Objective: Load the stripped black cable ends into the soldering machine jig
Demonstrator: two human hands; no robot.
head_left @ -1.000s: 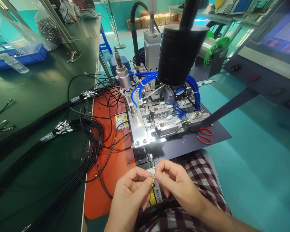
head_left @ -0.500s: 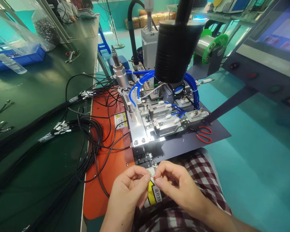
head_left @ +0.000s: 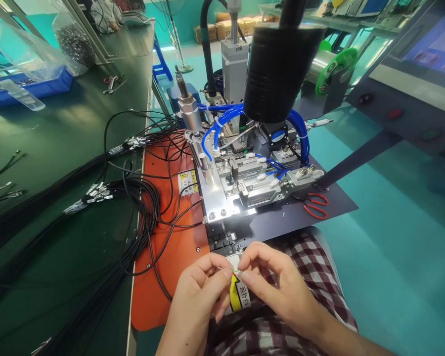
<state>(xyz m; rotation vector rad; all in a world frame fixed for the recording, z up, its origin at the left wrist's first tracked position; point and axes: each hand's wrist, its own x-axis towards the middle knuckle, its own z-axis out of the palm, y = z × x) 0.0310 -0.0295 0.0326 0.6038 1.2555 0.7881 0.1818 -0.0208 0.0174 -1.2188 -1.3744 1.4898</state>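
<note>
My left hand (head_left: 203,284) is closed in a pinch on thin wires (head_left: 236,273), low in front of my lap. One strand looks reddish and others pale; they are too fine to count. My right hand (head_left: 272,279) faces it from the right, thumb and forefinger tips nearly together at the same wires. Just beyond both hands stands the bench machine with its metal fixture plate (head_left: 217,205) and blue air tubes (head_left: 226,118). Under the fingers lies a white and yellow label (head_left: 239,294), partly hidden by my hands.
Coiled black cables (head_left: 152,207) cross the orange base plate (head_left: 163,291) on the left. Red-handled cutters (head_left: 317,205) lie on the dark plate at right. A black nozzle (head_left: 282,74) hangs above the machine. A blue tray (head_left: 55,86) stands far left; a screen (head_left: 430,54) is at right.
My right fingertips have loosened and shifted slightly at the wires, and less red shows between the hands. My left hand keeps its pinch. The whole view has shifted slightly.
</note>
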